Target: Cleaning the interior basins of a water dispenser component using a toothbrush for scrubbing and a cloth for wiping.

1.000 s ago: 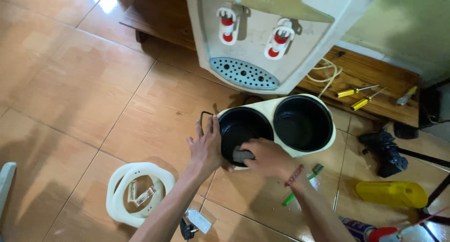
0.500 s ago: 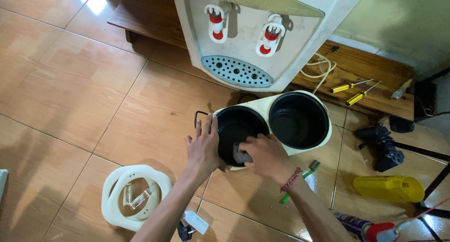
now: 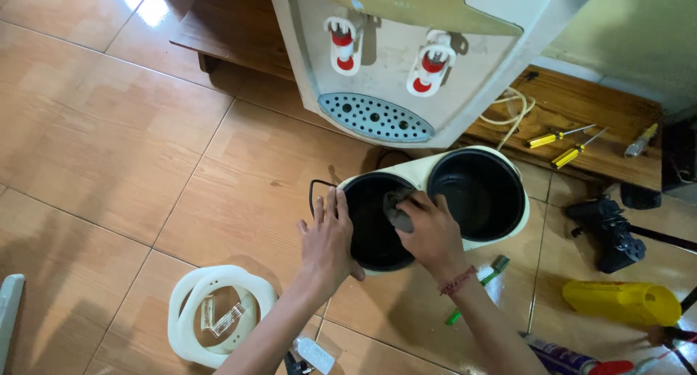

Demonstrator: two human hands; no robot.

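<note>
Nearest, on the tiled floor [image 3: 94,128]: a white plastic ring [image 3: 218,313] with small clear pieces inside, well left of the forearms. Left hand [image 3: 328,237] laid flat, fingers spread open, gripping nothing, pressed on the left rim of the cream twin-well housing [image 3: 519,226]. Right hand [image 3: 430,233] curled shut around a grey cloth [image 3: 396,206], held inside the left black well [image 3: 370,233]. Right black well [image 3: 475,193] just beside. Green-handled tool [image 3: 479,288] near the right wrist. Yellow container [image 3: 617,302] farther right. Beyond: water dispenser [image 3: 399,63] with two red-and-white taps, and yellow screwdrivers [image 3: 563,146] on a wooden platform [image 3: 581,106].
</note>
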